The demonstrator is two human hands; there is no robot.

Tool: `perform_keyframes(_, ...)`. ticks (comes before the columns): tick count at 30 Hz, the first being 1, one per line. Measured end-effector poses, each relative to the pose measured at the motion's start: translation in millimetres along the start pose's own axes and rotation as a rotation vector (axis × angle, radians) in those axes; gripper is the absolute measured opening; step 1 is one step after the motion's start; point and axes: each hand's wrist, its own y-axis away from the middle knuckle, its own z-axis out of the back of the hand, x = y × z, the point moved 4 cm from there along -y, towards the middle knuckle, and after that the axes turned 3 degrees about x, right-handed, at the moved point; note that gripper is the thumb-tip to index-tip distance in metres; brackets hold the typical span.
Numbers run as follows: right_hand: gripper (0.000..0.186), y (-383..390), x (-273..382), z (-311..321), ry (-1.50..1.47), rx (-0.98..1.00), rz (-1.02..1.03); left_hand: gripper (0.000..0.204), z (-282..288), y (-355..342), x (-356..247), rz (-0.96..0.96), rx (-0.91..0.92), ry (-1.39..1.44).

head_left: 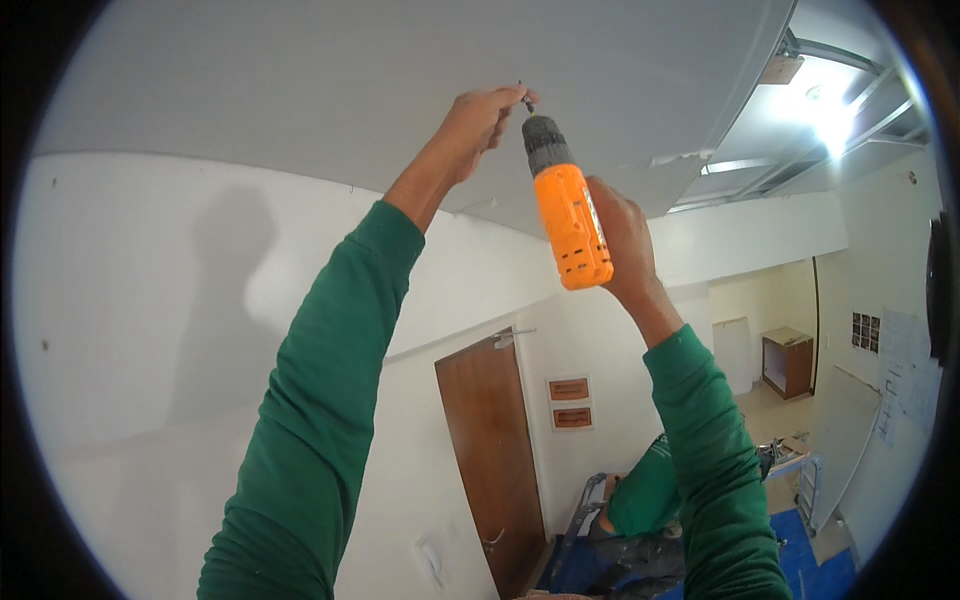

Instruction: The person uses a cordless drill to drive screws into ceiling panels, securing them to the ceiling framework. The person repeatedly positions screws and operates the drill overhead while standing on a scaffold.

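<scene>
Overhead, my right hand [625, 235] is wrapped round the grip of an orange and black power drill [572, 220], whose chuck points up at the grey ceiling panel [400, 80]. A short bit sticks out of the chuck. My left hand [475, 125] is closed in a pinch at the bit's tip, holding what looks like a small dark screw [521, 87] with its point upward. The fingers partly hide the screw. Whether its point touches the panel I cannot tell.
To the right, the panel ends at a chipped edge, beyond which metal ceiling framing [800, 165] and a bright lamp [835, 125] show. Below are a brown door [490, 450], a person in a green shirt [645, 490], a metal platform [815, 480] and a wooden cabinet [790, 360].
</scene>
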Motion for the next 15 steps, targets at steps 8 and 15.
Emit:
perform_keyframes(8, 0.041, -10.5, -5.8, -11.1, -0.012, -0.032, 0.03, 0.034, 6.3, -7.4, 4.3, 0.013, -0.085, 0.02)
perform_keyframes(15, 0.041, -11.7, -10.6, -15.1, -0.036, -0.028, 0.046, 0.037, 8.6, -16.5, 8.5, -0.012, -0.064, -0.018)
